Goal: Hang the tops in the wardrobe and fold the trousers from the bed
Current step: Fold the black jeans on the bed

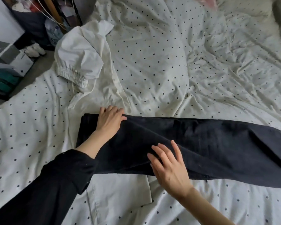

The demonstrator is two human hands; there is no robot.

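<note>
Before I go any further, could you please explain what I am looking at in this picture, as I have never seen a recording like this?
There is no machine here: a person wears a wide-angle camera on the head, so the one picture looks forward and down at that person's own two bare hands.

They work on a bed covered by a white sheet with dark dots. A pair of black trousers lies stretched across it, running off the right edge. The left hand, in a black sleeve, grips the far edge of the trousers near their left end. The right hand lies flat on the near side, fingers spread, pressing the cloth.

A crumpled white garment with an elastic band lies further back on the left. Beyond the bed's left side is clutter I cannot make out.
</note>
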